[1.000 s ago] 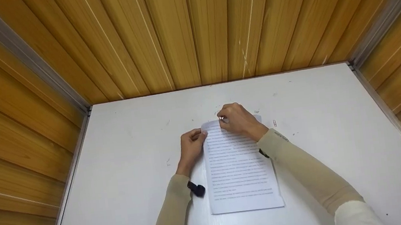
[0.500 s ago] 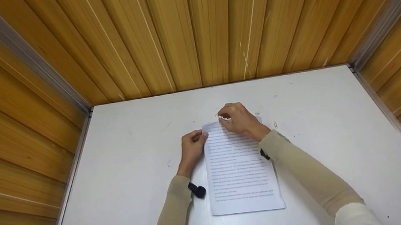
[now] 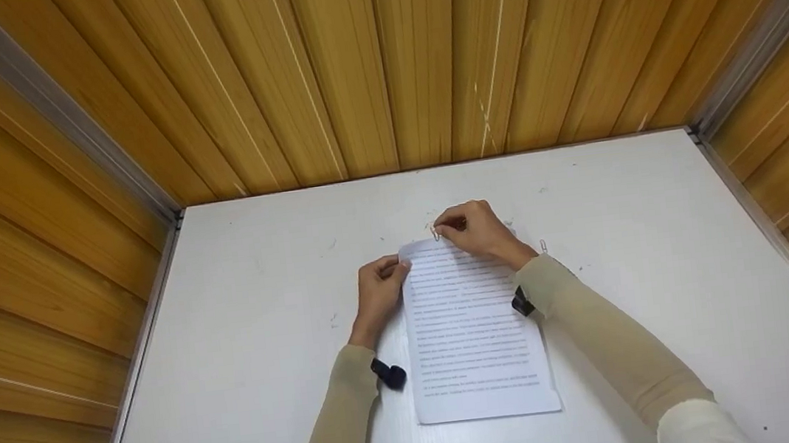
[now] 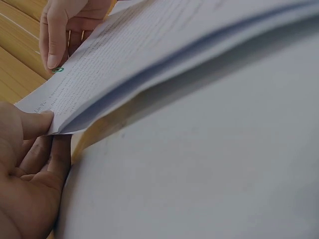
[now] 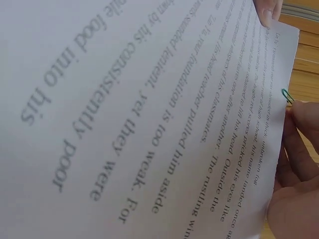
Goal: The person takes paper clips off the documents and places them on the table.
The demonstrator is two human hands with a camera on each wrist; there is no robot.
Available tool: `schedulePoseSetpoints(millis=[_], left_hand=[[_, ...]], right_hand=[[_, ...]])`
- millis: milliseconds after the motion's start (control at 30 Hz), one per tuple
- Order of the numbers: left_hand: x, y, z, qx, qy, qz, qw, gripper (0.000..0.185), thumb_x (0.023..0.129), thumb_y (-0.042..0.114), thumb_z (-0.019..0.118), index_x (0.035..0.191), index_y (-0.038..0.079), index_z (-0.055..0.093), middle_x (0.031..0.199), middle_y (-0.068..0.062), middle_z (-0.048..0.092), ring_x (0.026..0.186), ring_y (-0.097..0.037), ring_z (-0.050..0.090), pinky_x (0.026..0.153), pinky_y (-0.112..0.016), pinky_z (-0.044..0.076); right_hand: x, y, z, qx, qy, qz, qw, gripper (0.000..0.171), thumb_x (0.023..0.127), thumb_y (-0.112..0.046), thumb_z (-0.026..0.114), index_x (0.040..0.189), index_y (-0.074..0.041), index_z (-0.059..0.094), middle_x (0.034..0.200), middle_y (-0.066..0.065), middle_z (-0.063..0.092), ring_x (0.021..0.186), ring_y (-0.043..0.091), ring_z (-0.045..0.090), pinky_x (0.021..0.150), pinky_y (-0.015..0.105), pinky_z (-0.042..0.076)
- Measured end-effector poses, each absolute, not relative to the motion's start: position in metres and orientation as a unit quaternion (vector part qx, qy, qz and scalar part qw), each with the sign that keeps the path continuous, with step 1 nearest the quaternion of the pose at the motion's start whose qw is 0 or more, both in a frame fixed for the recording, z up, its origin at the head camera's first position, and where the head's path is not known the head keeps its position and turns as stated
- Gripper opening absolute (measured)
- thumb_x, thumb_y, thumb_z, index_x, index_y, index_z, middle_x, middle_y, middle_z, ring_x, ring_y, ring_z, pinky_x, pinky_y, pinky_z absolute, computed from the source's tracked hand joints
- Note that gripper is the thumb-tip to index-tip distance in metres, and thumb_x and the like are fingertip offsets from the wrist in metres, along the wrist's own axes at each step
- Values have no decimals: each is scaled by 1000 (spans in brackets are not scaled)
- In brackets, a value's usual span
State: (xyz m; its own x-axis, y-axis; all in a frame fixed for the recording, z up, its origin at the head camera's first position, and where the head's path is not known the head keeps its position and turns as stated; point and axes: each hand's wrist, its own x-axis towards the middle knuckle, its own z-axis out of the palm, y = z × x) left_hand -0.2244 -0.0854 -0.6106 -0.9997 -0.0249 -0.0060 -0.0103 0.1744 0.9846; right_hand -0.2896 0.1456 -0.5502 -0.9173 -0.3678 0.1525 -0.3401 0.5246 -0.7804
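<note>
Green wire of a paper clip [image 5: 287,96], pinched in the right hand [image 3: 479,233], has slid back to the sheets' [image 3: 474,331] far edge, seemingly coming off, while the left hand [image 3: 379,291] grips their near-left corner on the surface [image 3: 243,328].

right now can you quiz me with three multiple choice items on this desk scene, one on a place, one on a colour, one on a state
1. Where does the right hand work on the sheets of paper?
A. far edge
B. near edge
C. middle

2. What colour is the paper clip in its fingers?
A. red
B. green
C. black

3. How does the corner at the left hand sit?
A. flat on the table
B. lifted and pinched
C. folded under

Answers: 1 A, the hand is at the stack's far edge by the wall; 2 B, the right wrist view shows green wire; 3 B, the left wrist view shows a gap and shadow beneath.
</note>
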Motion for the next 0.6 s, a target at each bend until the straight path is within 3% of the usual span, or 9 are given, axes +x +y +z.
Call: schedulePoseSetpoints(millis=[267, 600], left_hand=[[-225, -86, -610, 13, -766, -643, 6, 21, 104, 13, 71, 119, 1, 79, 107, -13, 81, 89, -17, 77, 76, -25, 59], [-225, -86, -611, 13, -758, -652, 1, 22, 104, 13, 71, 120, 1, 79, 107, -13, 81, 90, -18, 78, 77, -25, 59]], right_hand=[[-290, 146, -552, -186, 871, -454, 23, 14, 102, -15, 74, 108, -7, 84, 104, 5, 81, 86, 17, 66, 79, 27, 52], [-288, 144, -554, -184, 871, -454, 22, 13, 103, -16, 73, 105, -9, 84, 102, 5, 81, 87, 17, 68, 81, 30, 54]])
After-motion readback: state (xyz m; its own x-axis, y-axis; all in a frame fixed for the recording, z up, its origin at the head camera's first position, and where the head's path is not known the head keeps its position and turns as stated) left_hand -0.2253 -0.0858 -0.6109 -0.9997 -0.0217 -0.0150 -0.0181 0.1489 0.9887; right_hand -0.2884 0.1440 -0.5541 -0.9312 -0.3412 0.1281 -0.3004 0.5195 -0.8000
